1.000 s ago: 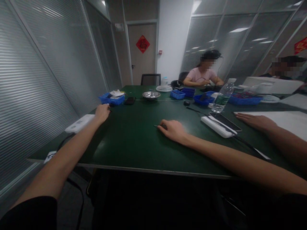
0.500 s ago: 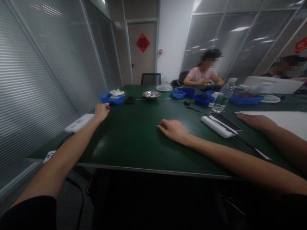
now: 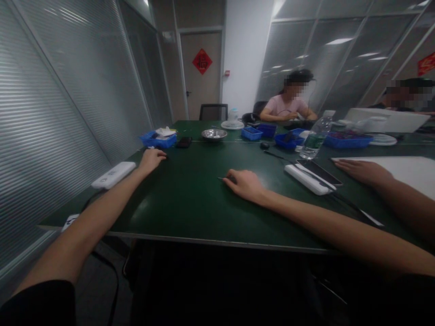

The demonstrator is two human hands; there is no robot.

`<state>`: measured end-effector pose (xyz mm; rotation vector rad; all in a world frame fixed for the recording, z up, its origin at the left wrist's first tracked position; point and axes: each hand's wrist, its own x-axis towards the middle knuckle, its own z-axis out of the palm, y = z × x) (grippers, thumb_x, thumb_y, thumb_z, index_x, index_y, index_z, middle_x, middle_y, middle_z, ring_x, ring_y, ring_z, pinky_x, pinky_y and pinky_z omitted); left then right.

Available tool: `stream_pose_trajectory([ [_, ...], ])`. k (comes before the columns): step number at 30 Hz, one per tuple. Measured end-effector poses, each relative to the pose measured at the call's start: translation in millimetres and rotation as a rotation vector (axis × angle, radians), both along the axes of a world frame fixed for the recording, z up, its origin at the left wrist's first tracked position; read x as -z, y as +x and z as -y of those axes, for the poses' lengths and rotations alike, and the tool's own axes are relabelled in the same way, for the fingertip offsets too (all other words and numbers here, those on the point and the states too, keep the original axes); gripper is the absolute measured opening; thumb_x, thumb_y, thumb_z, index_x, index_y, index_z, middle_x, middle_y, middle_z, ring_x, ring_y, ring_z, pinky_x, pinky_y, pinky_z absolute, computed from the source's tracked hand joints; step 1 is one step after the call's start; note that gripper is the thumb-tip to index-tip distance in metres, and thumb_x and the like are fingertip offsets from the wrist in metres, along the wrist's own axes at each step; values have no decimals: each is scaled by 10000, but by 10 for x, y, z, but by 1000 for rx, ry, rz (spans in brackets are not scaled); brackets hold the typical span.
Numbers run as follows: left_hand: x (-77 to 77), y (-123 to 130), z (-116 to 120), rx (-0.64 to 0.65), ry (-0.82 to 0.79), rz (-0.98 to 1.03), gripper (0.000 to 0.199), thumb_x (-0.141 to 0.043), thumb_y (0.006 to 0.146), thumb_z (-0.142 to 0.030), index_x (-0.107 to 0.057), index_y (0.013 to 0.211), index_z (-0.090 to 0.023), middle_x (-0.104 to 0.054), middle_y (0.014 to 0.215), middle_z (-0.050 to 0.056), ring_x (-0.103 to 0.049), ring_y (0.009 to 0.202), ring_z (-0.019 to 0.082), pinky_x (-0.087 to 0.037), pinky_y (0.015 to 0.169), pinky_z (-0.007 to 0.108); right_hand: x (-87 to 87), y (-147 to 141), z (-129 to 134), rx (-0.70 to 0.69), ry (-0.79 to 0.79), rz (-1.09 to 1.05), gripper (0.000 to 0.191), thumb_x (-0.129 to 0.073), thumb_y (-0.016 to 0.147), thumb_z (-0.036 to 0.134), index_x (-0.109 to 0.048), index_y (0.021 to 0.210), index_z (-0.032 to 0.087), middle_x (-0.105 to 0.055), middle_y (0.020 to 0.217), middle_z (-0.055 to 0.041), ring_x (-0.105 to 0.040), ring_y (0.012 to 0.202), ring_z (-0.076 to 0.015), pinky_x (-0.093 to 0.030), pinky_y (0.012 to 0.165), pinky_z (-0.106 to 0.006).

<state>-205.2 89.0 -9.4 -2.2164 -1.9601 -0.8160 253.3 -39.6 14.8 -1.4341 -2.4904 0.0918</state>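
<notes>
My right hand rests on the green table, its fingers closed around a slim tool. Only a thin pale tip and a bit of dark body show; its exact kind cannot be made out. Farther left, my left hand is over the tabletop with fingertips pinched together. A small dark spot shows at those fingertips, too small to name. Just behind that hand stands a blue basket with white paper or cloth on top. A black phone-like object lies beside the basket.
A metal bowl stands farther back. To the right are a white power strip, a dark phone, a water bottle and another person's hand on white paper. A white box lies left.
My left hand has shifted slightly right, away from the blue basket's front, its fingers still pinched. My right hand and the slim tool stay where they were.
</notes>
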Motion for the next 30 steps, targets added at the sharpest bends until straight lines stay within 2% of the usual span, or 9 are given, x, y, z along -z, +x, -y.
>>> stream_pose_trajectory([
  [3,0,404,94,263,-12,124,210,-710,908,-268,-830,1072,-216,-791,1075,64,-718,1005,249,-510,984,372,-6,5,-1,-26,-10,-10,367,-478,1044,515,-674,1161,228,-751,997,-79,-683,834,-211,-415,656,-274],
  [7,-54,1077,387,627,-91,222,219,-712,928,-328,-813,1095,-227,-767,1123,59,-700,1044,227,-519,953,362,5,8,10,-128,27,-62,341,-501,1043,489,-673,1162,220,-750,1012,-74,-675,838,-198,-423,682,-273],
  [11,-112,1553,665,879,-164,268,211,-724,935,-334,-811,1059,-188,-737,1161,99,-684,1050,215,-519,900,336,42,10,2,-194,72,-97,325,-524,1035,476,-668,1161,213,-748,1000,-67,-658,802,-185,-413,678,-276],
  [15,-123,1696,784,941,-235,323,252,-762,911,-346,-801,1093,-177,-738,1107,100,-686,1009,209,-523,883,332,79,18,-23,-224,101,-120,331,-521,1035,486,-659,1161,214,-746,992,-61,-653,803,-185,-400,680,-276],
  [20,-113,1705,815,937,-277,376,272,-778,897,-346,-793,1107,-174,-736,1102,97,-684,1026,213,-522,912,342,102,23,-39,-246,113,-117,324,-526,1033,487,-659,1148,216,-745,972,-59,-651,798,-187,-389,674,-274],
  [25,-121,1733,843,940,-267,354,252,-768,907,-345,-798,1084,-168,-732,1086,97,-678,984,204,-518,848,318,106,29,-39,-261,120,-120,319,-524,1037,476,-656,1153,210,-743,964,-60,-645,772,-182,-395,671,-276],
  [30,-147,1758,885,944,-318,352,280,-771,905,-349,-786,1125,-176,-745,1093,85,-687,1012,208,-516,899,327,96,32,-29,-286,133,-133,321,-521,1041,467,-647,1172,202,-741,1013,-73,-664,833,-196,-423,708,-283],
])
